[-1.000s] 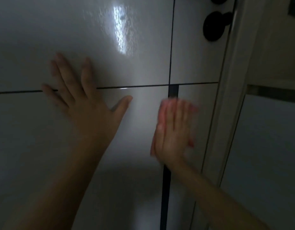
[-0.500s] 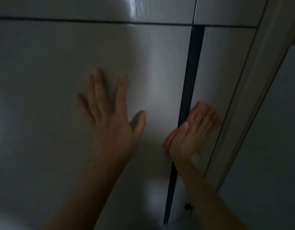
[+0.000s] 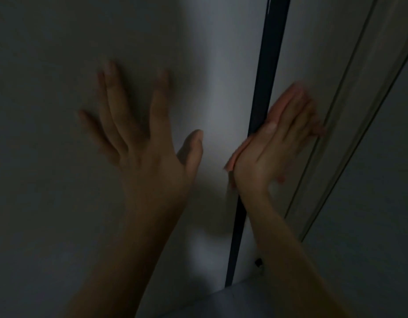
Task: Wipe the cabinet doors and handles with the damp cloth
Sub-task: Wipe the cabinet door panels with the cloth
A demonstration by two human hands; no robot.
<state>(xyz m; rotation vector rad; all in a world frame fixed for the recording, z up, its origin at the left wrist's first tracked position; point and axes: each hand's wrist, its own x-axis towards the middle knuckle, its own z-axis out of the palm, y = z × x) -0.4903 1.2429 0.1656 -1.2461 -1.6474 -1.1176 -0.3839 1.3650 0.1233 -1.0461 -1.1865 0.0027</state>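
Grey-white cabinet door fills my head view, a dark vertical gap as landmark. Left of the gap, bare panel spreads around my left hand, pressed flat, fingers straight and spread, thumb toward the gap. Right of the gap is a narrow door strip, hemmed by a pale frame. There my right hand presses the pink cloth flat, fingers straight, cloth edge overlapping the gap. A small dark fitting sits low beside the gap.
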